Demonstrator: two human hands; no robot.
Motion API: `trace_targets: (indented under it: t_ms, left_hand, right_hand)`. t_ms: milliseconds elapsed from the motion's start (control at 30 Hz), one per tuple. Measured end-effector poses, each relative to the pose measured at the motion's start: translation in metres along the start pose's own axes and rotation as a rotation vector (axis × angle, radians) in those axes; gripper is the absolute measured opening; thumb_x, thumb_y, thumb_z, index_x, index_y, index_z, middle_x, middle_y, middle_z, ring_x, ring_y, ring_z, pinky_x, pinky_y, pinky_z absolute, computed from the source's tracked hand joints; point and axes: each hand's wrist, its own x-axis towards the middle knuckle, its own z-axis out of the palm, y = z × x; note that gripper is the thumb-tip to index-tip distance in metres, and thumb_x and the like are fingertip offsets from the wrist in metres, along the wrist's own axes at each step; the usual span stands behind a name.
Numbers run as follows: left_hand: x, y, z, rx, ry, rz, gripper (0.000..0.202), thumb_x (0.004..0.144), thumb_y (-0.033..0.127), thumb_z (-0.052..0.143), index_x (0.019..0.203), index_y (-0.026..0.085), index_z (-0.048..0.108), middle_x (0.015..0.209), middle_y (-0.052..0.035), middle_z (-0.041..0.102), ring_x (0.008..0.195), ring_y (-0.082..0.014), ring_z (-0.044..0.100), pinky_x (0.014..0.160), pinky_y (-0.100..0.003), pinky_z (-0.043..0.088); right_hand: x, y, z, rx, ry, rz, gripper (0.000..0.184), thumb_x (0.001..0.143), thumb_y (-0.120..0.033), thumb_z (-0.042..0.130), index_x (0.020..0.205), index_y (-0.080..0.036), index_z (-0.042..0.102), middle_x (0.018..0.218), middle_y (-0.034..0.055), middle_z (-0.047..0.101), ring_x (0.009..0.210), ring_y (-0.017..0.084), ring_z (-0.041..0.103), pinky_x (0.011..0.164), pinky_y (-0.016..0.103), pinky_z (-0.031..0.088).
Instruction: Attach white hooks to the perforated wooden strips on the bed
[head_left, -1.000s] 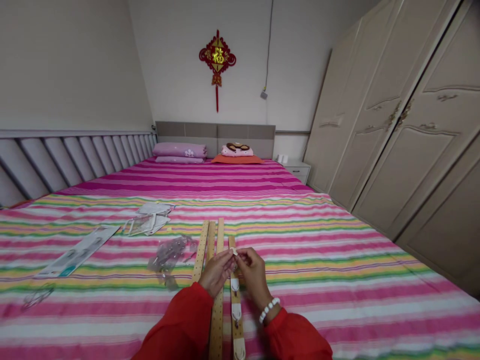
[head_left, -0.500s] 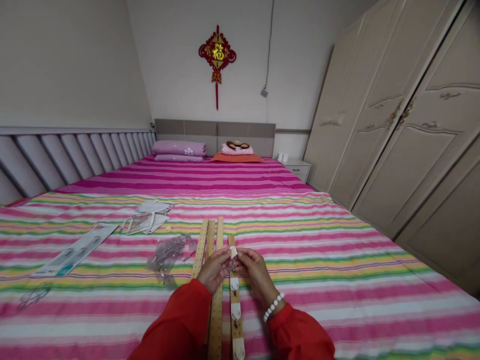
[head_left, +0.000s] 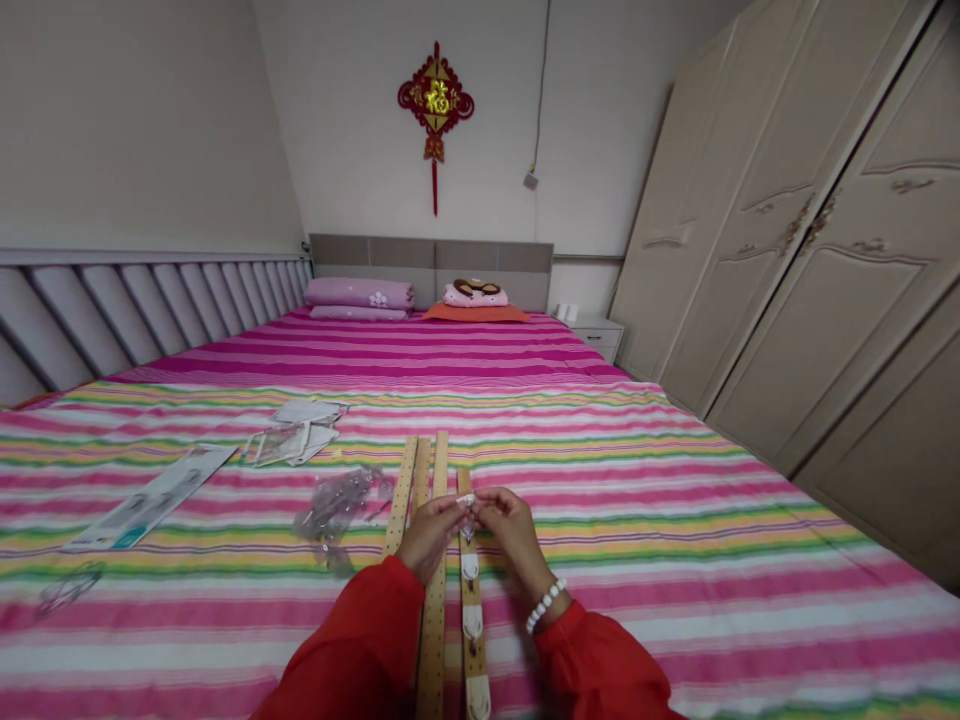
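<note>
- A thin loop [head_left: 71,588] lies at the far left of the striped bedspread [head_left: 660,590]; wire or string, I cannot tell.
- Next comes a long flat card [head_left: 154,498], lying slantwise.
- Beyond its upper end is a loose pile of white packets [head_left: 311,432].
- A crumpled clear bag [head_left: 341,505] lies nearer the middle.
- Just beside it, three wooden rulers [head_left: 433,630] with rows of dots lie lengthwise, their tops uneven.
- The left hand [head_left: 429,535] is above these rulers, its thumb and fingertips pinching a small white tab [head_left: 466,499].
- The white tab is between both hands, above the upper part of a wooden strip [head_left: 471,593].
- More white hooks [head_left: 472,622] sit in a row down that strip.
- The right hand [head_left: 511,530] pinches the tab's other side, fingers curled together; a white bead bracelet [head_left: 546,606] circles its wrist.
- A pale wardrobe [head_left: 825,310] stands at the far right.
</note>
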Motion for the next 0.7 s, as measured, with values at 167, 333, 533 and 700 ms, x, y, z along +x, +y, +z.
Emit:
trace_targets:
  t_ms: [167, 333, 533, 700]
  left_hand:
    - [0.012, -0.002, -0.010, 0.064, 0.161, -0.004, 0.029, 0.053, 0.019, 0.086, 0.076, 0.011, 0.070, 0.065, -0.0038, 0.069, 0.060, -0.0097, 0.062, 0.065, -0.021, 0.049]
    - [0.026, 0.003, -0.013, 0.233, 0.193, 0.025, 0.029, 0.053, 0.025, 0.085, 0.070, 0.012, 0.068, 0.051, 0.0008, 0.063, 0.049, -0.0093, 0.057, 0.051, -0.019, 0.044]
    - [0.050, 0.003, -0.014, 0.382, 0.168, 0.094, 0.021, 0.056, 0.023, 0.081, 0.067, 0.011, 0.068, 0.059, -0.0010, 0.067, 0.054, -0.0099, 0.059, 0.057, -0.021, 0.048]
    - [0.064, -0.006, -0.020, 0.490, 0.226, 0.158, 0.016, 0.056, 0.017, 0.078, 0.065, 0.013, 0.066, 0.057, 0.0006, 0.064, 0.054, -0.0115, 0.060, 0.058, -0.023, 0.048]
  right_hand:
    - [0.003, 0.005, -0.005, 0.011, 0.003, 0.053, 0.030, 0.050, -0.032, 0.084, 0.071, -0.016, 0.070, 0.057, -0.0006, 0.067, 0.048, 0.012, 0.058, 0.050, 0.025, 0.048]
    - [0.010, 0.007, -0.005, -0.025, -0.015, 0.097, 0.029, 0.053, -0.036, 0.083, 0.065, -0.014, 0.069, 0.052, 0.0016, 0.067, 0.046, 0.011, 0.058, 0.047, 0.022, 0.047]
    - [0.025, 0.012, 0.001, -0.004, 0.058, 0.122, 0.022, 0.051, -0.029, 0.080, 0.056, -0.015, 0.065, 0.047, 0.0012, 0.064, 0.040, 0.010, 0.054, 0.041, 0.021, 0.044]
    - [0.032, 0.021, 0.003, -0.055, 0.082, 0.131, 0.015, 0.055, -0.024, 0.074, 0.051, -0.015, 0.062, 0.041, -0.0004, 0.060, 0.037, 0.009, 0.050, 0.038, 0.020, 0.039]
